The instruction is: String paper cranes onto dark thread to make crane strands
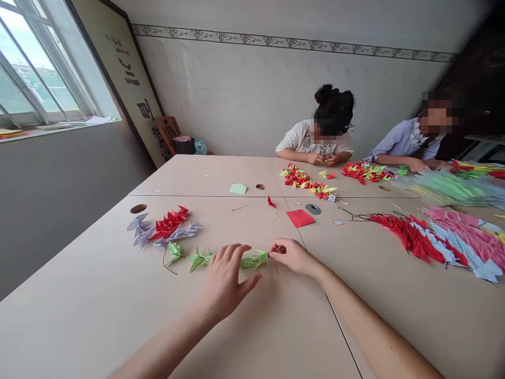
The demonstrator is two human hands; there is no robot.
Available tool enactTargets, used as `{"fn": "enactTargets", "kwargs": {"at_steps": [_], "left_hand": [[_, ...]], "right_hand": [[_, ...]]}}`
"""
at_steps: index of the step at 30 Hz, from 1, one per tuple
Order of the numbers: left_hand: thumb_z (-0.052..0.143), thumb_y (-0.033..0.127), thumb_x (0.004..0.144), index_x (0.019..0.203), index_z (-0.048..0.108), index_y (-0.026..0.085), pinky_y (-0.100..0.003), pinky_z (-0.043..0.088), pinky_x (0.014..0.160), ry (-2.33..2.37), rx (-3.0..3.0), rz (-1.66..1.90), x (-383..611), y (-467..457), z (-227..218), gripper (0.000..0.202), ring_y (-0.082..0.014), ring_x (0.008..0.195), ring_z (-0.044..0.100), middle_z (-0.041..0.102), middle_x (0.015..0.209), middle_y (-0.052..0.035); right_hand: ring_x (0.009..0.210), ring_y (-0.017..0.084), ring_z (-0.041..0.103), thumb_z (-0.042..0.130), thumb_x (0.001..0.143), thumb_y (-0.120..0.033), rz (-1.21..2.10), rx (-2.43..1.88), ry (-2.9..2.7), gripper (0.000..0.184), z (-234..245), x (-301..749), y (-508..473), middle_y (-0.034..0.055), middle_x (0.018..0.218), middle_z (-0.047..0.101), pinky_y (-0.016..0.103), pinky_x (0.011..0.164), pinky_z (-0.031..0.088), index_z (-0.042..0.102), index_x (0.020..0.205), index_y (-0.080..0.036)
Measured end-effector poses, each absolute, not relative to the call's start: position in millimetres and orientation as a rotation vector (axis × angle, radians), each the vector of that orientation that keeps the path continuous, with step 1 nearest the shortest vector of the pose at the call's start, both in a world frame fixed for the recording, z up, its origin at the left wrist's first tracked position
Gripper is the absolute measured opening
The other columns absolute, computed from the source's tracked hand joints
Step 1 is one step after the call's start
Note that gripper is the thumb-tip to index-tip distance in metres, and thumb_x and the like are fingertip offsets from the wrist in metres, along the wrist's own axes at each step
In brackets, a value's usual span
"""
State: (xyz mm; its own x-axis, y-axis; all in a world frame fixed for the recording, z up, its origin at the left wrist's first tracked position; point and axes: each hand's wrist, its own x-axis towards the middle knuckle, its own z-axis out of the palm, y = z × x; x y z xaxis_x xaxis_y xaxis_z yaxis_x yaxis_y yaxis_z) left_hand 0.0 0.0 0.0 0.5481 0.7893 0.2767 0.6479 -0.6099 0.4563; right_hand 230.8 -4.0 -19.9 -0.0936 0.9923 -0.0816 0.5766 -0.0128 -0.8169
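Note:
A garland of green folded paper cranes (254, 260) lies across the table in front of me. My left hand (229, 279) is over its middle, fingers extended and thumb apart, hiding part of it. At the garland's right end, my right hand (284, 255) has thumb and fingertips pinched together; whether they grip the last crane or its thread is too small to see. One green crane (174, 252) sits off to the left, with a dark thread curling below it. Beyond it are red cranes (169, 222) and pale lilac cranes (140, 231) in a curve.
A red paper square (300, 218), a grey ring (313, 209) and a single red crane (271, 202) lie ahead. Red, blue and pink crane strands (426, 239) spread at right. Two people work across the table (118, 316), near multicoloured crane garlands (303, 181). Plastic bags (453, 187) lie far right.

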Motion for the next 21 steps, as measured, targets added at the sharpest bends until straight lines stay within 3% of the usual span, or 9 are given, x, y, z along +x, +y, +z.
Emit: {"fn": "enactTargets", "kwargs": {"at_steps": [2, 7, 11, 16, 21], "left_hand": [[0.067, 0.033, 0.079, 0.125, 0.051, 0.024, -0.048, 0.038, 0.097, 1.187, 2.520, 0.472, 31, 24, -6, 0.049, -0.0309, 0.116, 0.053, 0.062, 0.124, -0.0084], [0.064, 0.031, 0.082, 0.106, 0.060, 0.026, -0.042, 0.040, 0.088, 1.083, 2.488, 0.321, 54, 57, -17, 0.025, -0.0246, 0.094, 0.063, 0.072, 0.095, -0.0006], [0.063, 0.031, 0.083, 0.095, 0.062, 0.027, -0.039, 0.039, 0.086, 1.062, 2.446, 0.270, 49, 71, -16, 0.013, -0.0216, 0.091, 0.063, 0.072, 0.096, 0.0022], [0.059, 0.032, 0.086, 0.096, 0.062, 0.027, -0.041, 0.036, 0.088, 1.018, 2.520, 0.290, 41, 84, -21, 0.011, -0.0215, 0.091, 0.061, 0.071, 0.097, 0.0023], [0.059, 0.033, 0.088, 0.098, 0.064, 0.027, -0.042, 0.033, 0.090, 0.975, 2.628, 0.376, 37, 87, -27, 0.013, -0.0219, 0.091, 0.060, 0.070, 0.095, 0.0019]], "right_hand": [[0.064, 0.012, 0.049, 0.054, 0.080, -0.030, 1.024, -1.624, -1.660, 0.013, -17, 234, -4, -0.0023, 0.069, 0.056, 0.024, 0.058, 0.037, 0.059, 0.075, -0.019], [0.066, 0.012, 0.051, 0.054, 0.081, -0.028, 1.207, -1.557, -1.460, 0.011, -14, 243, -3, -0.0026, 0.068, 0.053, 0.024, 0.061, 0.039, 0.054, 0.074, -0.019], [0.067, 0.013, 0.054, 0.056, 0.082, -0.028, 1.304, -1.534, -1.371, 0.012, -15, 250, 1, -0.0017, 0.069, 0.055, 0.025, 0.063, 0.040, 0.057, 0.077, -0.018], [0.060, 0.010, 0.053, 0.057, 0.083, -0.029, 1.318, -1.580, -1.310, 0.013, -20, 253, 3, -0.0010, 0.076, 0.057, 0.024, 0.058, 0.040, 0.056, 0.076, -0.018], [0.061, 0.010, 0.048, 0.055, 0.083, -0.026, 1.260, -1.628, -1.283, 0.011, -24, 252, 3, -0.0027, 0.069, 0.051, 0.022, 0.054, 0.038, 0.054, 0.074, -0.019]]}}
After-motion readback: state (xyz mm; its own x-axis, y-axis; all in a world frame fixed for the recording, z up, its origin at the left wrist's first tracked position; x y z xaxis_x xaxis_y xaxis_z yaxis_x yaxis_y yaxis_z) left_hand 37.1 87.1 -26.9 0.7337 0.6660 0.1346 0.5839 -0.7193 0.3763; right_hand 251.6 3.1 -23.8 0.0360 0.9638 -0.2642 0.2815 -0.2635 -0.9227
